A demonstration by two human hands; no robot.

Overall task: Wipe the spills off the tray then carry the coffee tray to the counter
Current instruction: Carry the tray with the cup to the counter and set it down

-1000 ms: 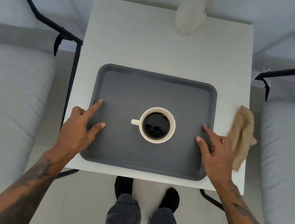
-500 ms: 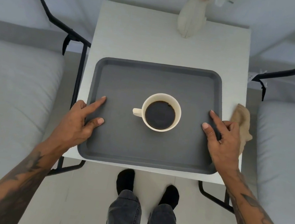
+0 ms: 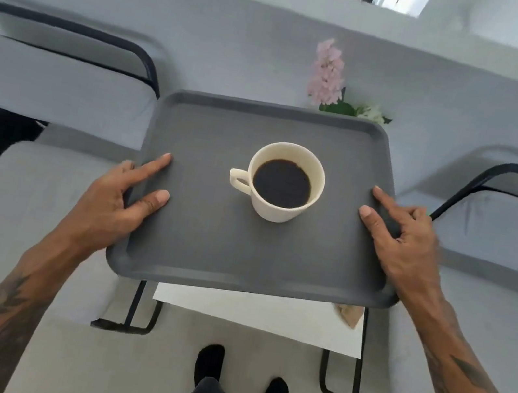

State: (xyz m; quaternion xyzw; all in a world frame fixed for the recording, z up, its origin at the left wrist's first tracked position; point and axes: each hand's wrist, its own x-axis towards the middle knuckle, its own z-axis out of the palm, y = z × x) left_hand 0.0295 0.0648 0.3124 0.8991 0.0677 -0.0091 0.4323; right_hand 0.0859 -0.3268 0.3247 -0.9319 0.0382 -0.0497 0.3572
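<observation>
Tray: I see the grey tray held level above the white surface, which shows just below its near edge.
Left hand: I read it as clamped on the tray's left rim, thumb and forefinger on top.
Right hand: clamped on the tray's right rim, same grip.
Cup: upright at the tray's middle, dark coffee inside, handle pointing left.
Cloth: on the surface under the tray's near right corner, mostly hidden.
Flowers: beyond the tray's far edge.
</observation>
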